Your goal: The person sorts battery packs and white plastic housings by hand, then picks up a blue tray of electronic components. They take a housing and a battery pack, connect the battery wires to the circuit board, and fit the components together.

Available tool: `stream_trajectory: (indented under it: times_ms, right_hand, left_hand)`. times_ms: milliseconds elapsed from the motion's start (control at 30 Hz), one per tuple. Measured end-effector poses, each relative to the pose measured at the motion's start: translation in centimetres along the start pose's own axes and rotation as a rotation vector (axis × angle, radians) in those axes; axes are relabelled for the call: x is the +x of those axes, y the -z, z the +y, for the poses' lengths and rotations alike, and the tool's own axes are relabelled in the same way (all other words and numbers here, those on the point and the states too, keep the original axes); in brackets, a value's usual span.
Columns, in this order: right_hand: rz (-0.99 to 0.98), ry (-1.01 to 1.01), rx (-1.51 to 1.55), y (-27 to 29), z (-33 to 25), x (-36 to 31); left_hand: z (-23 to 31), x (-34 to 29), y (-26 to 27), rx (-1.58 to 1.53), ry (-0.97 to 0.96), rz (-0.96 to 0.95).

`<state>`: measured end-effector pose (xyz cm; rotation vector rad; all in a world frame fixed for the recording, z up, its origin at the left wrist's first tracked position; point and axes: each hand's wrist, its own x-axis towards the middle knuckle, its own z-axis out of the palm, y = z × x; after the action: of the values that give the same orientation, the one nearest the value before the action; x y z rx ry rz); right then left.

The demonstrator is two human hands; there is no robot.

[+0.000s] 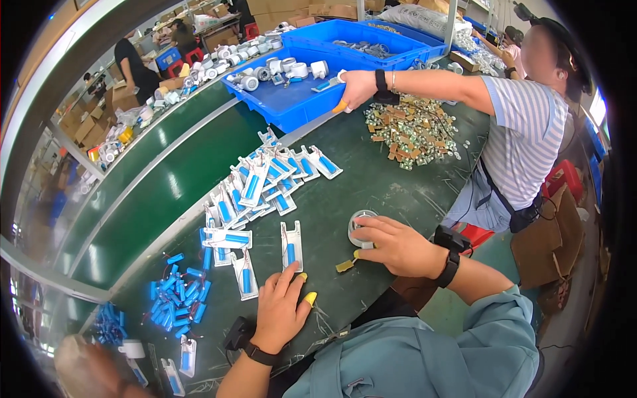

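Note:
In front of me a white plastic holder with a blue battery cell [290, 249] lies upright in line with my left hand [282, 308]. That hand's fingers are stretched out, with fingertips on the holder's near end; yellow covers sit on its thumb and one finger. My right hand [401, 247] curls its fingers over a round clear-and-grey roll [362, 229] on the table. A small yellowish-brown flat piece [344, 266] is beside its yellow-covered thumb. More holders with cells [255, 182] are heaped beyond my left hand, and loose blue cells [179, 295] lie at the left.
A co-worker's hand [360, 89] reaches to the blue bin [292, 116] at the back. Small circuit boards [411, 129] are piled near that person. Another person's blurred hand [89, 368] is at lower left. A green conveyor [166, 186] runs along the left.

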<state>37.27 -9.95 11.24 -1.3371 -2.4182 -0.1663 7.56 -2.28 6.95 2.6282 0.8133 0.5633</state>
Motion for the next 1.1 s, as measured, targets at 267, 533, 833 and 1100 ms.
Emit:
stream_trajectory:
  times_ms: [267, 533, 833, 1100]
  right_hand:
    - [0.204, -0.507, 0.181, -3.1, -6.1, -2.5]
    - [0.097, -0.632, 0.136, -4.3, -6.5, -0.8]
    - [0.281, -0.777, 0.342, -4.3, -5.8, -3.1]
    - [0.127, -0.859, 0.275, -1.4, -5.0, -3.0]
  left_hand:
    - [-0.2, -0.5, -0.3, 0.026, 0.002, 0.025]
    - [-0.1, 0.0, -0.4, 0.018, -0.004, 0.026]
    - [-0.7, -0.2, -0.7, 0.04, -0.007, 0.042]
    - [-0.2, -0.3, -0.4, 0.014, -0.008, 0.036]
